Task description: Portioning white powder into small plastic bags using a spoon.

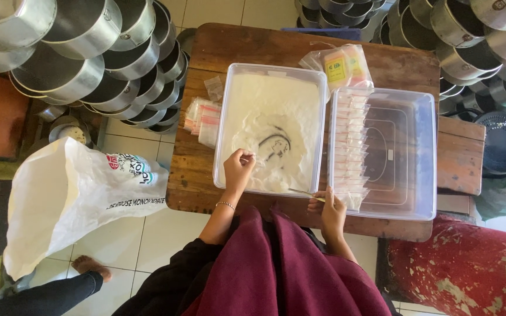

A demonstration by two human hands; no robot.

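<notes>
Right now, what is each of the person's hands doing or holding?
Left hand: fingers pinched on something small over the white powder; what, cannot be told.
Right hand: closed on a thin metal spoon.

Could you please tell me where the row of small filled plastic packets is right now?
In the head view, the row of small filled plastic packets lies along the left wall of the clear empty plastic tub, right of the clear powder-filled tub, just above the right hand.
</notes>
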